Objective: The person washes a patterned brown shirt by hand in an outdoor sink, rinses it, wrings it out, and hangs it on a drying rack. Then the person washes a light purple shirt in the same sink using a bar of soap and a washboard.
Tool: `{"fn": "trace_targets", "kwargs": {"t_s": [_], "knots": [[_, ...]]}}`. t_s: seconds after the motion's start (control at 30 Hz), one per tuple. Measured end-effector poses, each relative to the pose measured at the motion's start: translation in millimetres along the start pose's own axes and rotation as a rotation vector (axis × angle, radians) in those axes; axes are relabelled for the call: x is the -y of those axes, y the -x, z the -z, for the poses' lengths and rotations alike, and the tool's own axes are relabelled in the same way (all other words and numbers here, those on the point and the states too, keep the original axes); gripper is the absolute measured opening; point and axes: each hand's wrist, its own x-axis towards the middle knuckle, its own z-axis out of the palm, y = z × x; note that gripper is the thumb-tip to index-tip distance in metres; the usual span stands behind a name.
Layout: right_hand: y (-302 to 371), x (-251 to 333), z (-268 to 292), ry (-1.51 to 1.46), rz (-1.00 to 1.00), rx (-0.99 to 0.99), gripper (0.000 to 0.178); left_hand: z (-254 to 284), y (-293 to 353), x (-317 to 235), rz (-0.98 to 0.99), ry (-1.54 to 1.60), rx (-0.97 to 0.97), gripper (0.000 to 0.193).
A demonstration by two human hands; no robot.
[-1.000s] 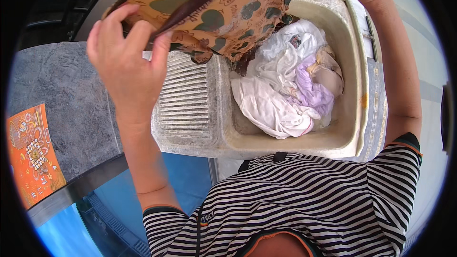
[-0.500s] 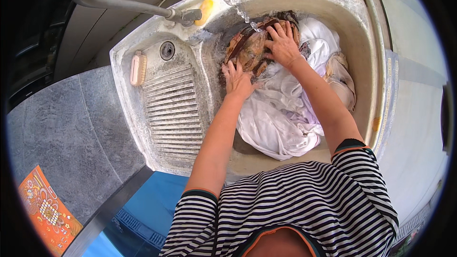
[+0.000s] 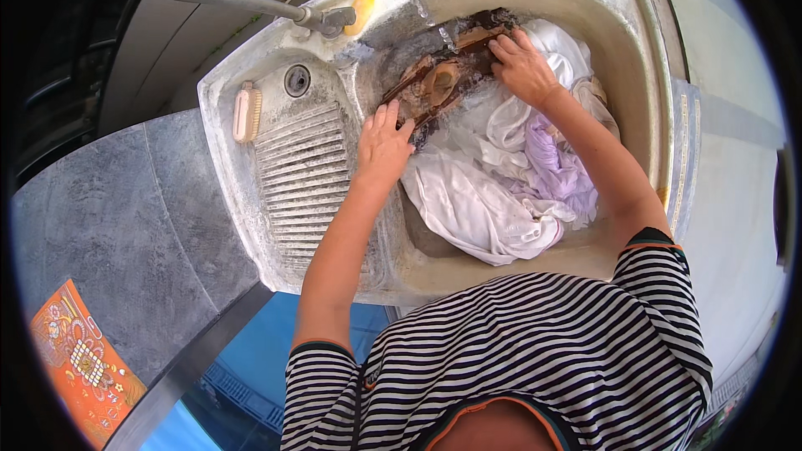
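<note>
A wet brown patterned cloth (image 3: 439,83) is spread between my two hands in the sink basin, under the falling water. My left hand (image 3: 384,150) pinches its near left edge by the ridge of the drainboard. At the cloth's far right end, my right hand (image 3: 526,71) has its fingers curled over the edge. Closer to me, soaked white cloth (image 3: 480,209) lies bunched in the basin. A lilac cloth (image 3: 555,163) rests among the white folds, and a beige one (image 3: 597,104) is partly hidden behind my right forearm.
The stone sink (image 3: 656,142) has a ribbed drainboard (image 3: 305,192) on its left. A pink-backed scrubbing brush (image 3: 246,114) and a drain hole (image 3: 297,80) are there. A grey tap (image 3: 251,4) arches in beside a yellow soap bar (image 3: 360,12). An orange printed sheet (image 3: 88,367) lies on the grey counter (image 3: 109,209).
My hands have moved apart, the left one leftward and nearer me, the right one rightward. The brown cloth went from bunched to stretched out, and more of the lilac cloth shows.
</note>
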Motion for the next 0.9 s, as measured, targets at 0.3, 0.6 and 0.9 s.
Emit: {"fn": "trace_targets", "kwargs": {"t_s": [0.3, 0.6, 0.9], "knots": [[22.4, -17.3, 116.2, 0.045, 0.012, -0.243, 0.011, 112.6, 56.7, -8.9, 0.112, -0.158, -0.446, 0.059], [1.6, -12.0, 127.3, -0.439, -0.368, -0.122, 0.013, 134.5, 28.9, -13.4, 0.305, 0.263, -0.464, 0.023], [-33.3, 89.6, 103.5, -2.021, -0.683, -0.368, 0.016, 52.7, -2.9, -11.1, 0.45, 2.586, -0.492, 0.053]]}}
